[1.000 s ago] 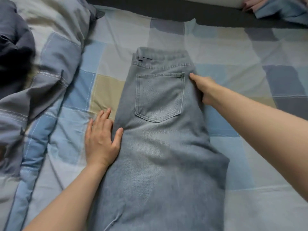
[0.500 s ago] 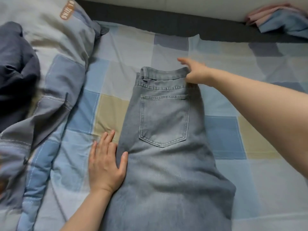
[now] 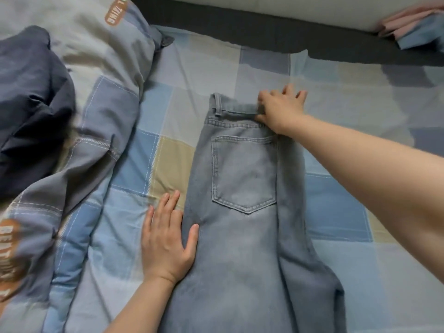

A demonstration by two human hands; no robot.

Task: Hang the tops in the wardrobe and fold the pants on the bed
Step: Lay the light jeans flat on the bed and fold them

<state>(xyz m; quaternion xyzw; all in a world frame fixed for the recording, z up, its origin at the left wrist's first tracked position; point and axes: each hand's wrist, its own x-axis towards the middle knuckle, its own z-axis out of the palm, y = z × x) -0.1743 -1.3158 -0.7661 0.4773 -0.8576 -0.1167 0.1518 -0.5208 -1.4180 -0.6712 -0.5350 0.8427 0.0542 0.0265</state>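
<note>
Light grey-blue jeans [image 3: 242, 236] lie on the checked bed sheet [image 3: 336, 207], folded lengthwise with a back pocket facing up and the waistband at the far end. My left hand [image 3: 168, 241] lies flat at the jeans' left edge, its thumb on the denim and its fingers on the sheet. My right hand [image 3: 281, 109] rests with spread fingers on the right end of the waistband, fingertips reaching onto the sheet beyond it.
A rumpled checked duvet [image 3: 96, 97] and a dark navy garment [image 3: 28, 104] fill the left side. Folded pink and blue cloth [image 3: 413, 27] sits at the far right corner by a dark bed edge [image 3: 264, 37].
My right hand slid from the jeans' right edge beside the pocket up to the waistband and spread its fingers. My left hand stayed flat in place. The view tilted up.
</note>
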